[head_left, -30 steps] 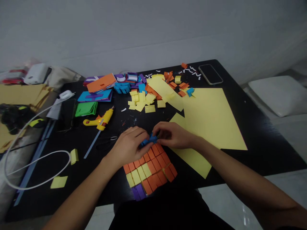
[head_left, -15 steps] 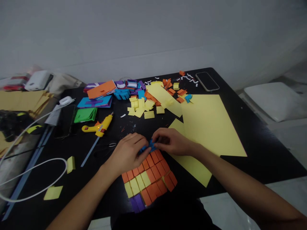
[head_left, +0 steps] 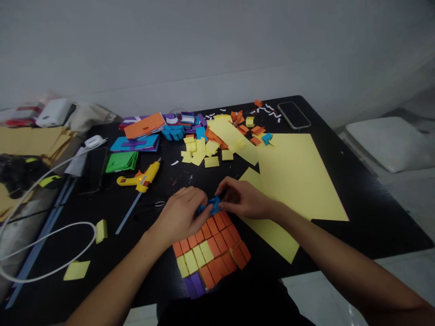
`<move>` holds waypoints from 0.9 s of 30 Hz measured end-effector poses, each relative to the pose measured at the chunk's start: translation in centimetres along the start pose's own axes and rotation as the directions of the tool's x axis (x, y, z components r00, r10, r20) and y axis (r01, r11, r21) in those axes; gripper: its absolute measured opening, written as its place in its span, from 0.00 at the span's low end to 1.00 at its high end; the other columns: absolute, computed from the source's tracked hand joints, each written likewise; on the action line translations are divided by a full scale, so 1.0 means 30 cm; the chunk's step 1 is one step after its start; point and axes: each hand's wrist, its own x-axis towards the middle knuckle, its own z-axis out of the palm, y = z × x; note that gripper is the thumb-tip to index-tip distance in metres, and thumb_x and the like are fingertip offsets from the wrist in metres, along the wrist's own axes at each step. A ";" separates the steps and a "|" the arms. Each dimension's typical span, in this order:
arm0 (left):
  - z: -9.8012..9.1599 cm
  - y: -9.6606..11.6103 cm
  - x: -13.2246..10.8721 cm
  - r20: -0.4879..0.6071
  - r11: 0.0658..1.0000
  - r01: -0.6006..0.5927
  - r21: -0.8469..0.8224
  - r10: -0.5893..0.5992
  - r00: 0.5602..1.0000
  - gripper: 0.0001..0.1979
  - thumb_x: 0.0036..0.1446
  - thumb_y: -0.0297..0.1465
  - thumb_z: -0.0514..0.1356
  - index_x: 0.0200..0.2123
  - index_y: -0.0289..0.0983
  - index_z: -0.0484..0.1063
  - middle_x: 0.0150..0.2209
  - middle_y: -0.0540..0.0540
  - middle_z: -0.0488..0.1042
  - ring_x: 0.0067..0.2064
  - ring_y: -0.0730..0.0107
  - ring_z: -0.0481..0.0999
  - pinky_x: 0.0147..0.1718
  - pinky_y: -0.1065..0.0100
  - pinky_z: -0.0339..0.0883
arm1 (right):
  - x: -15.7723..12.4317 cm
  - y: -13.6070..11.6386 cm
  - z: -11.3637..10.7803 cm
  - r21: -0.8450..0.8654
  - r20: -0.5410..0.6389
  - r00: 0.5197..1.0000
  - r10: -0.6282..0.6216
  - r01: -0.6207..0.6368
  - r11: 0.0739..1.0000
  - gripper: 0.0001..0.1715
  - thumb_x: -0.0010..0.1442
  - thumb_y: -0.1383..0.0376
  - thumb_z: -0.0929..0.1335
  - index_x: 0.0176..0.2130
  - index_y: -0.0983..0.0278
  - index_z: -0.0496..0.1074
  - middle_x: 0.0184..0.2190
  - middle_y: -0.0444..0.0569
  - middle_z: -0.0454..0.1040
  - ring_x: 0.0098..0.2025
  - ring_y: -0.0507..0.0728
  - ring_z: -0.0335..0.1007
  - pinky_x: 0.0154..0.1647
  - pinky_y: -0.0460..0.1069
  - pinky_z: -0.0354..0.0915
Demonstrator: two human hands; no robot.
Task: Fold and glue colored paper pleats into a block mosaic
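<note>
Between my two hands is a folded blue paper piece (head_left: 214,205), at the far edge of a panel of folded paper strips (head_left: 220,244) in orange, yellow and purple. My left hand (head_left: 185,213) is closed on the blue piece from the left, thumb along its near side, and hides part of it. From the right, my right hand (head_left: 241,198) pinches the blue piece's other end between thumb and fingers. The panel lies flat on the black table at its near edge, partly under my left hand.
Left of my hands lie a yellow glue gun (head_left: 141,178), pliers (head_left: 158,204) and a white cable (head_left: 94,231). Large yellow sheets (head_left: 299,176) spread to the right, below a phone (head_left: 294,115). Loose yellow pieces (head_left: 200,151) and a green paper stack (head_left: 122,162) lie farther back.
My fingers have shifted slightly on the blue paper piece, and more of it shows between them. The panel and the other things stay in place; the view has moved a little.
</note>
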 end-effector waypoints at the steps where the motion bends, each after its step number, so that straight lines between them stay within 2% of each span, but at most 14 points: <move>1: -0.001 0.000 0.000 0.008 1.000 -0.008 -0.005 0.008 1.000 0.08 0.72 0.33 0.56 0.37 0.39 0.69 0.36 0.45 0.77 0.37 0.61 0.75 0.38 0.58 0.68 | 0.000 0.001 0.001 0.003 0.002 1.000 0.004 -0.004 1.000 0.14 0.60 0.62 0.76 0.43 0.62 0.72 0.29 0.42 0.76 0.30 0.53 0.74 0.31 0.48 0.67; 6: 0.001 0.002 0.002 0.034 0.998 -0.063 -0.016 0.063 0.997 0.08 0.71 0.29 0.55 0.43 0.38 0.74 0.43 0.42 0.80 0.44 0.58 0.79 0.43 0.56 0.70 | 0.000 0.013 0.007 0.028 -0.007 0.996 -0.088 0.088 0.996 0.06 0.61 0.64 0.73 0.39 0.63 0.76 0.40 0.49 0.79 0.34 0.52 0.75 0.33 0.48 0.70; 11: 0.009 0.003 0.002 0.047 0.994 -0.106 0.011 0.105 0.993 0.09 0.71 0.29 0.55 0.45 0.39 0.77 0.45 0.42 0.80 0.46 0.58 0.80 0.43 0.56 0.71 | 0.002 0.025 0.015 -0.072 -0.015 0.987 -0.160 0.159 0.985 0.04 0.60 0.68 0.73 0.38 0.63 0.79 0.44 0.51 0.79 0.35 0.53 0.76 0.36 0.49 0.71; 15: -0.027 -0.020 -0.001 0.026 0.995 -0.098 0.003 0.098 0.995 0.10 0.69 0.27 0.56 0.44 0.39 0.78 0.47 0.41 0.80 0.47 0.57 0.80 0.44 0.55 0.71 | -0.001 0.030 0.026 -0.161 -0.023 0.976 -0.216 0.210 0.964 0.05 0.61 0.69 0.73 0.40 0.63 0.79 0.47 0.51 0.78 0.32 0.51 0.73 0.36 0.50 0.71; 19: -0.089 -0.044 -0.021 0.019 0.998 -0.061 0.003 0.061 0.998 0.11 0.64 0.24 0.57 0.44 0.39 0.77 0.44 0.43 0.81 0.45 0.58 0.79 0.46 0.54 0.70 | -0.014 0.012 0.045 -0.305 -0.062 0.911 -0.407 0.371 0.877 0.10 0.64 0.71 0.70 0.45 0.62 0.78 0.47 0.54 0.77 0.46 0.59 0.74 0.49 0.56 0.72; 22: -0.101 -0.047 -0.049 0.050 0.995 -0.095 0.009 0.094 0.994 0.10 0.62 0.22 0.57 0.40 0.39 0.77 0.41 0.45 0.80 0.42 0.59 0.78 0.43 0.56 0.69 | -0.024 -0.008 0.070 -0.389 -0.015 0.872 -0.490 0.447 0.806 0.12 0.66 0.71 0.68 0.48 0.61 0.78 0.46 0.55 0.77 0.49 0.61 0.71 0.52 0.58 0.71; 27: -0.066 -0.047 -0.083 0.016 0.997 -0.070 -0.034 0.071 0.997 0.13 0.62 0.22 0.58 0.44 0.41 0.80 0.45 0.44 0.80 0.44 0.59 0.79 0.44 0.56 0.69 | -0.026 -0.009 0.110 -0.499 0.118 0.872 -0.475 0.466 0.731 0.11 0.69 0.68 0.68 0.49 0.60 0.79 0.46 0.54 0.75 0.47 0.62 0.69 0.51 0.59 0.69</move>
